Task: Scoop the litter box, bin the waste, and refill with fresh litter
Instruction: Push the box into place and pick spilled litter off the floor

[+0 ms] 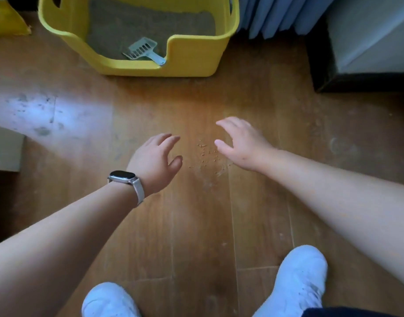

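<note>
Reaching down, we hold left hand [154,160] and right hand [241,143] spread, holding nothing, either side of spilled litter [206,154] on floor [196,225]. Yellow box [192,62] near floor's far edge; scoop [142,50] lies inside on litter.

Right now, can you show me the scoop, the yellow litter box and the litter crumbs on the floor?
scoop [141,49]: head view, on its slotted blade.
yellow litter box [192,65]: head view, on its front wall.
litter crumbs [203,145]: head view, on the upper cluster of the scatter.
</note>
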Motion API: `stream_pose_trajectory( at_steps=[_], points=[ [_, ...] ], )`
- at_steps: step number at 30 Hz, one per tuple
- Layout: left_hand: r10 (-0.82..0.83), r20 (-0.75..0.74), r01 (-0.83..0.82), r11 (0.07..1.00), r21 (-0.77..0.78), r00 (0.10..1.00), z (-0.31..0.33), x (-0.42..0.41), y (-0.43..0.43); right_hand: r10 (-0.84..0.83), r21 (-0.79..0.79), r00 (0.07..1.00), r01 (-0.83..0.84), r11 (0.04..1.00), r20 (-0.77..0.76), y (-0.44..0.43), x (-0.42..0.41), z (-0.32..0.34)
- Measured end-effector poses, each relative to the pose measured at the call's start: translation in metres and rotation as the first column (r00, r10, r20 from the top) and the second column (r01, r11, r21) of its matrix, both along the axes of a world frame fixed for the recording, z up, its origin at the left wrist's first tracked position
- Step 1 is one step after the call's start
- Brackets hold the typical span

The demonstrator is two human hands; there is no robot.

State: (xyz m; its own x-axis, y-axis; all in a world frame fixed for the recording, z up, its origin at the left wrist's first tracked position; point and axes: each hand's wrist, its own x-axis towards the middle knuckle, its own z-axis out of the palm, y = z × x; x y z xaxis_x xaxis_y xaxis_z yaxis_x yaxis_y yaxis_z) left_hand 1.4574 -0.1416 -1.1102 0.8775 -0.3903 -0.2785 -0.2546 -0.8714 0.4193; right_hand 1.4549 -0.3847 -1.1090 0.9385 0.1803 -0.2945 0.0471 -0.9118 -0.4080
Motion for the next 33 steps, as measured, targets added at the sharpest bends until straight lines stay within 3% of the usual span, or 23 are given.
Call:
stream_pose_trajectory(
  at_steps=[4,10,15,21,27,30,33],
  points=[
    [-0.088,-0.056,0.094,0.99,0.107,0.995,-0.038,-0.015,-0.006,-0.18,-0.023,0.976,0.178,0.984,-0.12,-0.009,-0.049,-0.04],
    [-0.148,-0.066,0.158,0.97,0.187,0.987,-0.079,-0.039,-0.017,-0.168,-0.304,0.962,0.097,0.948,-0.217,-0.025,-0.119,-0.072],
    [-0.226,-0.07,0.236,0.939,0.249,0.972,-0.098,-0.072,-0.019,-0.207,-0.403,0.946,0.093,0.91,-0.25,-0.032,-0.135,-0.092],
    [-0.235,-0.085,0.249,0.938,0.241,0.968,-0.107,-0.083,-0.029,-0.154,-0.354,0.961,0.065,0.933,-0.229,-0.01,-0.115,-0.1],
    [-0.47,-0.028,0.467,0.868,0.17,0.882,-0.11,-0.049,-0.031,-0.035,-0.176,0.986,0.007,0.984,-0.161,0.015,-0.1,-0.1],
    [-0.417,-0.013,0.413,0.895,0.17,0.909,-0.104,-0.038,-0.031,-0.073,-0.13,0.989,0.056,0.99,-0.13,0.009,-0.103,-0.094],
    [-0.391,-0.05,0.392,0.895,0.215,0.919,-0.103,-0.04,-0.022,-0.041,-0.197,0.983,0.005,0.98,-0.178,-0.011,-0.119,-0.089]
  ],
)
